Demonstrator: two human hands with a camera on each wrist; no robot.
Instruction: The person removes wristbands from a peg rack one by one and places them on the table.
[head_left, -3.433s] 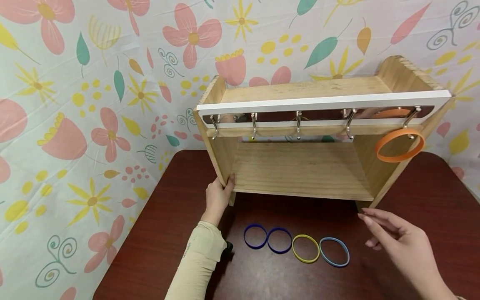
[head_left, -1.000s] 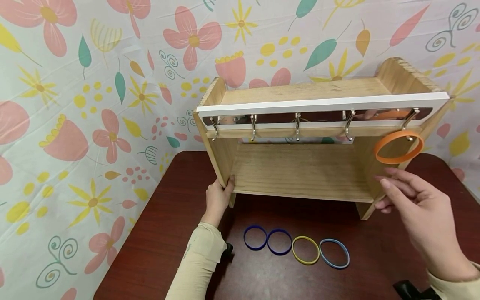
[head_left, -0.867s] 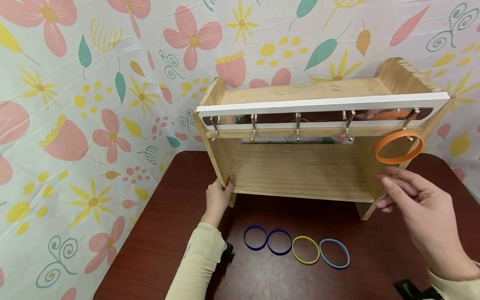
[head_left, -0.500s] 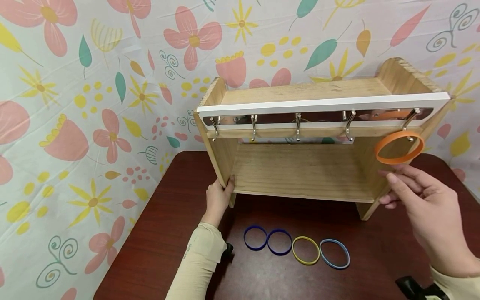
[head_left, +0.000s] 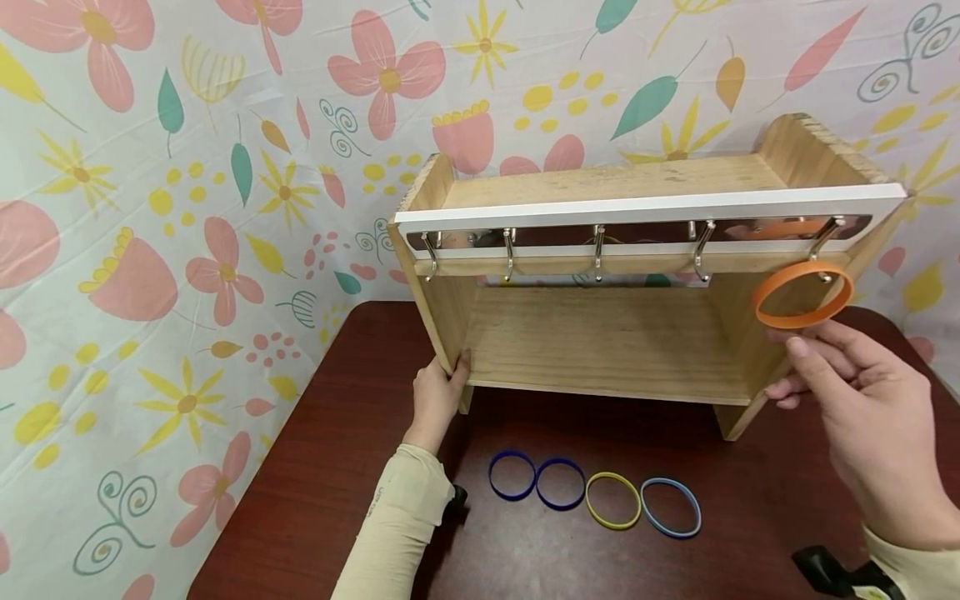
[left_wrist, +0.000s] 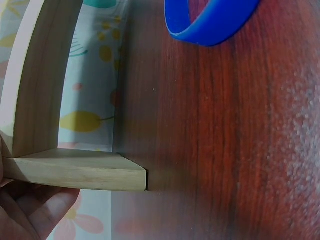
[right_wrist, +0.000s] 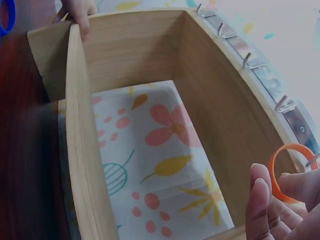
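Note:
An orange wristband (head_left: 802,321) hangs from the rightmost metal hook (head_left: 828,237) of the hook rail on a small wooden shelf (head_left: 600,342). Just beneath it is my right hand (head_left: 873,408), thumb and fingers loosely bent and apart; in the right wrist view the thumb overlaps the band, and I see no clear pinch. My left hand (head_left: 435,396) grips the lower left edge of the shelf, thumb on the inside. On the table lie two dark blue wristbands (head_left: 512,498) (head_left: 560,507), a yellow wristband (head_left: 613,527) and a light blue wristband (head_left: 670,533).
The other hooks (head_left: 598,254) along the white rail (head_left: 645,204) carry nothing. The dark red-brown table (head_left: 337,467) reaches back to a flower-print cloth (head_left: 247,167) behind the shelf. A black wrist strap (head_left: 847,575) shows at the right sleeve.
My right hand has risen from beside the shelf's lower right corner to just under the orange wristband, drifting slightly right lately. The left hand keeps its hold, and the wristbands stay where they were.

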